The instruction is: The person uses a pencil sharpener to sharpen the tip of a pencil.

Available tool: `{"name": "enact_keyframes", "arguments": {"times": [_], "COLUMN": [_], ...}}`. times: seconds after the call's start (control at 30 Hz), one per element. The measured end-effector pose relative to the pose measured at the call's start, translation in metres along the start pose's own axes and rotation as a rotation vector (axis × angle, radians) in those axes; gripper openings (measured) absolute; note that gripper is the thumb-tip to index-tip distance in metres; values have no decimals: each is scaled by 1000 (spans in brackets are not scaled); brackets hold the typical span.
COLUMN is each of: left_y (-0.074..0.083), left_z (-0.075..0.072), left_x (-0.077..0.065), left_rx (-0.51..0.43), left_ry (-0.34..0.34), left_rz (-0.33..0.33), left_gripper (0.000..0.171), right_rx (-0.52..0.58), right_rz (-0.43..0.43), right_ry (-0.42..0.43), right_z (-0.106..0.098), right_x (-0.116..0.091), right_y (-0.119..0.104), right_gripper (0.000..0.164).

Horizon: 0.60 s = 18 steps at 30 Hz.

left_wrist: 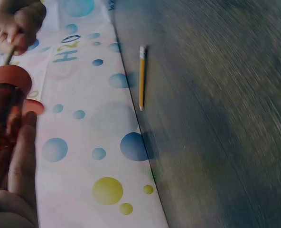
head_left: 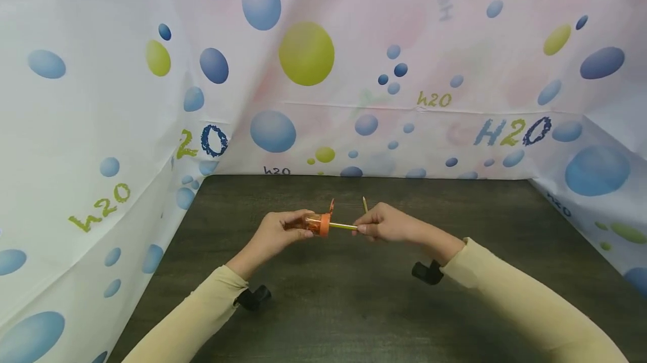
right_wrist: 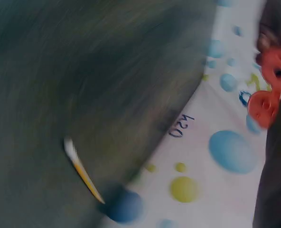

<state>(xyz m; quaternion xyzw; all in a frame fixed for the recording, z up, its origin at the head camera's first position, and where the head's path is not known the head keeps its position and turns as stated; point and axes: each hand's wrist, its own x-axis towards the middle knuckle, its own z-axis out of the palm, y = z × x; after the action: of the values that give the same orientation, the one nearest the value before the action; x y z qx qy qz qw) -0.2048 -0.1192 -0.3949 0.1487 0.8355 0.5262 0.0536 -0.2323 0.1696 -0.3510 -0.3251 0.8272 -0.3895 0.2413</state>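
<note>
My left hand point(head_left: 273, 234) holds a pencil sharpener point(head_left: 314, 224) by its clear body, fingers and thumb around it. An orange collar point(left_wrist: 12, 78) rings its end, and the orange lid point(right_wrist: 263, 107) stands flipped open beside it. From the right, my right hand point(head_left: 388, 223) pinches a yellow-green pencil point(head_left: 343, 226), whose far end is hidden at the sharpener's opening. In the left wrist view dark and reddish contents show through the clear body point(left_wrist: 6, 109).
A second pencil point(left_wrist: 142, 78), yellow with a white end, lies on the dark tabletop point(head_left: 343, 307) behind the right hand, near the back edge. A white sheet with blue and green dots point(head_left: 434, 42) rises behind the table and along both sides.
</note>
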Motion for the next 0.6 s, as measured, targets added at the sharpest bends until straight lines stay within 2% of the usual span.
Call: {"name": "enact_keyframes", "arguments": {"times": [0.07,0.13,0.2,0.23,0.27,0.33,0.43,0.5,0.57,0.6], "left_y": [3,5,6,6,5,3,-3,-5,-7,-8], "left_z": [0,1,3,3,4,4,3,1,-1,-2], "left_x": [-3,-5,-5,-5,-4,-4,-3,-4,-4,-4], "left_rx": [46,63,51,31,15,-61,-212,-347,-454,-499], "left_ry": [16,21,34,38,44,33,9,-23,-41,-56], "left_rz": [36,45,20,-2,-27,-80,-172,-229,-273,-285], "left_gripper": [46,46,46,46,46,46,47,49,51,53], "right_rx": [293,479,515,467,381,115,-453,-809,-1078,-1168], "right_rz": [104,204,210,182,132,3,-266,-452,-609,-673], "right_ry": [-166,-273,-310,-285,-236,-72,249,481,684,753], "right_z": [-9,-15,-16,-16,-14,-8,5,13,19,21], "right_x": [2,4,7,8,8,7,5,5,7,9], "right_y": [3,9,16,18,19,19,20,24,29,32], "right_gripper": [32,34,35,36,36,38,52,55,56,53]}}
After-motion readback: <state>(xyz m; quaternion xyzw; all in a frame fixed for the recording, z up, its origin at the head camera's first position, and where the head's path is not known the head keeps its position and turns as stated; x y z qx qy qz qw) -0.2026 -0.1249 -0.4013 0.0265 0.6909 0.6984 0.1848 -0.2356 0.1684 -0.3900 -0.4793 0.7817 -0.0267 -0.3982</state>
